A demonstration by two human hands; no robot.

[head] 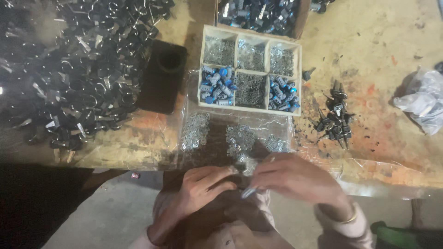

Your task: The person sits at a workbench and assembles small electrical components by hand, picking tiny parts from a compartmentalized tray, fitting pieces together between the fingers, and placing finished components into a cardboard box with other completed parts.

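Both hands, left hand (200, 184) and right hand (295, 180), meet just off the table edge (138, 159).

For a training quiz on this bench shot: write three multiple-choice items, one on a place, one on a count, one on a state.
1. Where does the black block with a round hole lie?
A. left of the divided tray
B. inside the tray
C. on the plastic bag

2. How many compartments has the divided tray?
A. four
B. six
C. nine

3. How are the left hand and right hand placed?
A. far apart
B. flat on the bench
C. close together, fingers pinching a small metal part

Key: 1 A, the block sits beside the tray's left wall. 2 B, two rows of three. 3 C, the fingertips meet at the bench edge.
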